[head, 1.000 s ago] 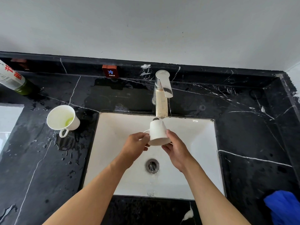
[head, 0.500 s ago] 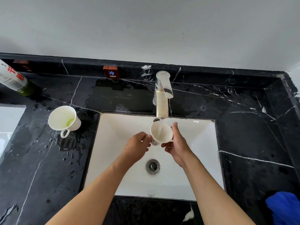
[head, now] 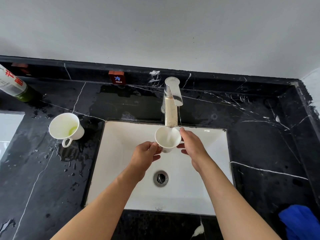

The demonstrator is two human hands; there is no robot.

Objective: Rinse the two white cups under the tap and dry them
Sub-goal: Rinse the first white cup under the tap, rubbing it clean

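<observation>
A white cup (head: 167, 138) is held upright over the white sink (head: 121, 167), right under the chrome tap (head: 171, 103). Water runs from the spout into the cup. My left hand (head: 145, 157) grips the cup at its left side, by the handle. My right hand (head: 193, 148) steadies it from the right with fingers on its wall and rim. The second white cup (head: 66, 129) stands on the wet black counter left of the sink, handle toward me, with a little greenish liquid at the bottom.
A blue cloth (head: 301, 222) lies on the black marble counter at the lower right. A bottle (head: 13, 85) leans at the far left by the back ledge. A small red "COLD" tag (head: 116, 77) sits on the ledge. The drain (head: 161, 178) is mid-basin.
The cup went from mouth-down to upright, mouth up under the spout, and water now pours into it. Both hands stayed on it, shifting slightly up toward the tap.
</observation>
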